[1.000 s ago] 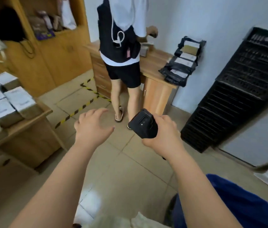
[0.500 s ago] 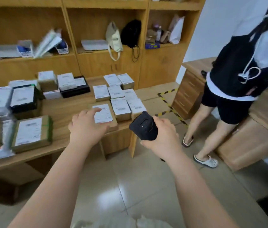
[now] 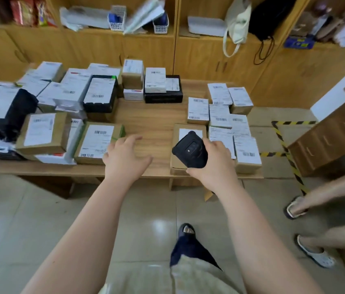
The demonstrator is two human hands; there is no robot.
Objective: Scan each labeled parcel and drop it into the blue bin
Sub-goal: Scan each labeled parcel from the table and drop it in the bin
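At the near edge of the table (image 3: 154, 115), which parcel is next? (Observer)

Judged: the green-taped parcel (image 3: 97, 143). It lies flat, label up, just left of my left hand (image 3: 126, 161). Whether they touch, I cannot tell. (Me)

Its axis? (Observer)

The box is close to square. The label's long side runs from me toward the shelving (image 3: 146, 49), tilted slightly, with one barcode at the near end and one at the far end. (Me)

Hands? (Observer)

The left hand is nearer: fingers spread and relaxed, holding nothing, over bare wood. My right hand (image 3: 215, 166) is wrapped round the black scanner (image 3: 190, 150), which sits above a brown box (image 3: 175, 164) at the table's front edge. To read the green-taped label, the scanner would have to swing left across the bare gap. (Me)

Surface? (Observer)

Wood grain, low table. Labeled boxes are stacked thick on the left half and across the back, and a tight block of small parcels (image 3: 220, 115) sits on the right. (Me)

Room? (Observer)

Pale tile floor (image 3: 40, 219) and yellow-black floor tape (image 3: 281, 141) to the right. Another person's feet (image 3: 313, 253) are close on my right. The blue bin is not in view, so the drop direction is unknown. (Me)
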